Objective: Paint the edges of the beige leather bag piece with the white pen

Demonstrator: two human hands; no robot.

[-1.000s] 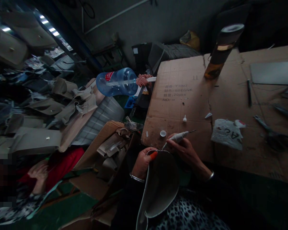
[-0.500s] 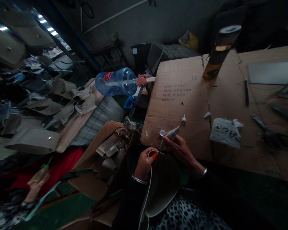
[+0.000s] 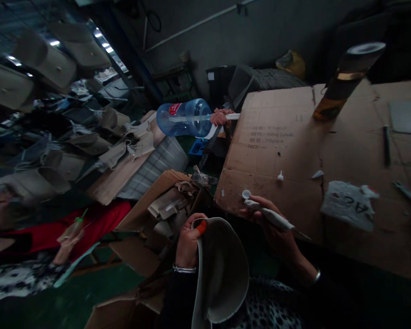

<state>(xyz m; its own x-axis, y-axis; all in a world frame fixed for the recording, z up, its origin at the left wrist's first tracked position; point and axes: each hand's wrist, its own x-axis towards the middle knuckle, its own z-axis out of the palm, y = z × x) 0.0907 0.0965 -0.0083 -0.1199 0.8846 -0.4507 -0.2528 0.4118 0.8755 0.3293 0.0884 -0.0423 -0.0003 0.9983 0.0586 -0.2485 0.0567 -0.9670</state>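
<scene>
My left hand point(image 3: 189, 241) is closed on the rim of a curved grey-beige bag piece point(image 3: 228, 269) with a pale edge, which hangs down toward my lap. An orange covering point(image 3: 201, 227) wraps the left thumb. My right hand point(image 3: 277, 230) grips a slim white squeeze tube point(image 3: 271, 215), apart from the piece and over the cardboard's near edge. A thin pointed tip sticks out beyond the tube, toward the lower right. Close to the right fingertips is a round white cap point(image 3: 246, 194). A small white nozzle point(image 3: 280, 175) stands farther back on the cardboard.
The cardboard tabletop point(image 3: 277, 151) bears a crumpled plastic bag point(image 3: 347, 205), a dark bottle point(image 3: 340, 82) and a black pen point(image 3: 386, 146). An open carton point(image 3: 133, 256) with beige pieces stands left of me. A blue water jug point(image 3: 183, 117) lies beyond. A co-worker's hand point(image 3: 68, 242) holds a drink.
My right hand has pulled the tube away from the piece's edge, turning it toward the lower right. The left hand keeps hold of the piece, lower and farther left. The view has shifted left.
</scene>
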